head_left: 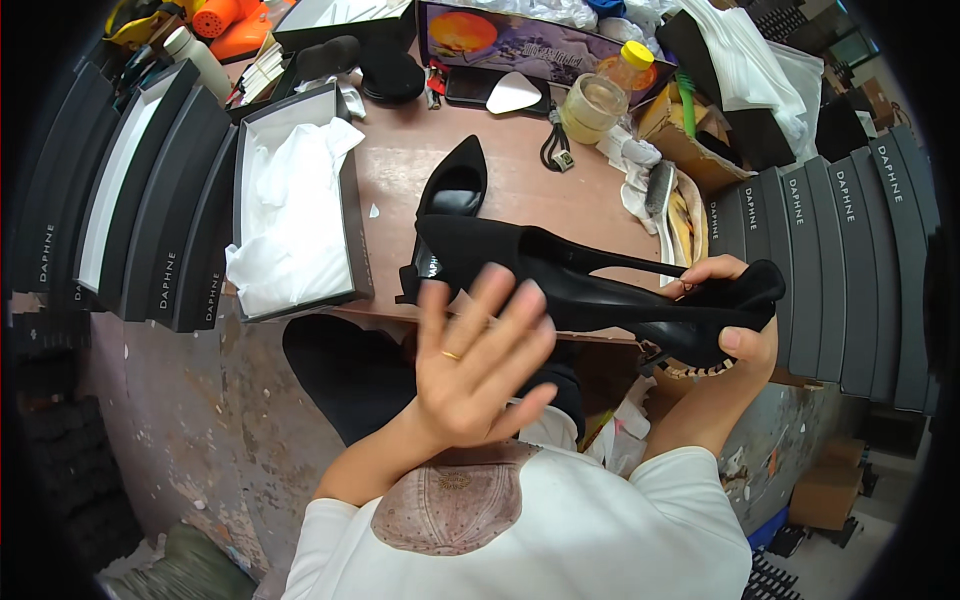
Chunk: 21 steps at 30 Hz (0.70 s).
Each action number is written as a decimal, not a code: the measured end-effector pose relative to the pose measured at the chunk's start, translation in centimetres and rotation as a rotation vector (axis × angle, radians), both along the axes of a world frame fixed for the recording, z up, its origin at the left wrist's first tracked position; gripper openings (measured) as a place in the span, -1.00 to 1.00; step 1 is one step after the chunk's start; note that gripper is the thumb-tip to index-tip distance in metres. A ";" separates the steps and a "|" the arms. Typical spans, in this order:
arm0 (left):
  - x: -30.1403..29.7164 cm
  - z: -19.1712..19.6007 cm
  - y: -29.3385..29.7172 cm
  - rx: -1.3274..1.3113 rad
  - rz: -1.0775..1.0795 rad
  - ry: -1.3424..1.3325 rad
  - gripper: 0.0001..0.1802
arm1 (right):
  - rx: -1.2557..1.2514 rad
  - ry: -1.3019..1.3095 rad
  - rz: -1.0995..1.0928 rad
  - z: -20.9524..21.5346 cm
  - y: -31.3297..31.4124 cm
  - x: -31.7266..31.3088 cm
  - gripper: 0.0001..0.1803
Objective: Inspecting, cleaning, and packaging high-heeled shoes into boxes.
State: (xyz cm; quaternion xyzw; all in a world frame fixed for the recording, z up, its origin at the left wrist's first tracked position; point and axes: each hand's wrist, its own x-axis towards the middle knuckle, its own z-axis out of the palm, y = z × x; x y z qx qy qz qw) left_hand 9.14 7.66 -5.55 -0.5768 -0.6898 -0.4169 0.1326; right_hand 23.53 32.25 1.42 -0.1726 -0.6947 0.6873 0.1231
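Centrally, black high-heeled footwear [585,300] is held sideways above the near edge of a pinkish worktable [400,150]; whether it is one piece or two overlapping ones cannot be told. Its right end is clamped between the thumb and fingers of the right hand [757,345]. The left hand [485,365], blurred, is held with fingers spread apart, gripping nothing; whether the footwear is touched cannot be told. Beyond it, a black pointed shoe [466,170] is seen on the table, right of an open box [355,240] lined with white tissue [300,190]. For good handling, the far end is probably best supported lightly from below, with the slender heel kept from scraping the dark upper.
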 end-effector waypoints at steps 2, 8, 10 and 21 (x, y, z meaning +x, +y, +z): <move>-0.1 -0.4 -1.8 0.216 -0.397 -0.215 -0.77 | 0.009 0.006 0.022 -0.4 0.2 -0.6 -0.31; 1.3 -0.7 -0.2 0.209 -0.230 -0.179 -0.74 | 0.020 -0.012 0.026 -1.0 -0.3 -0.5 -0.32; 1.9 -1.3 -1.1 0.127 -0.481 -0.201 -0.77 | 0.103 -0.034 -0.018 -1.4 0.0 -0.6 -0.31; -3.3 -5.7 0.1 -0.017 0.434 -0.646 -0.13 | 0.107 0.266 -0.306 -9.4 -4.6 -1.6 -0.38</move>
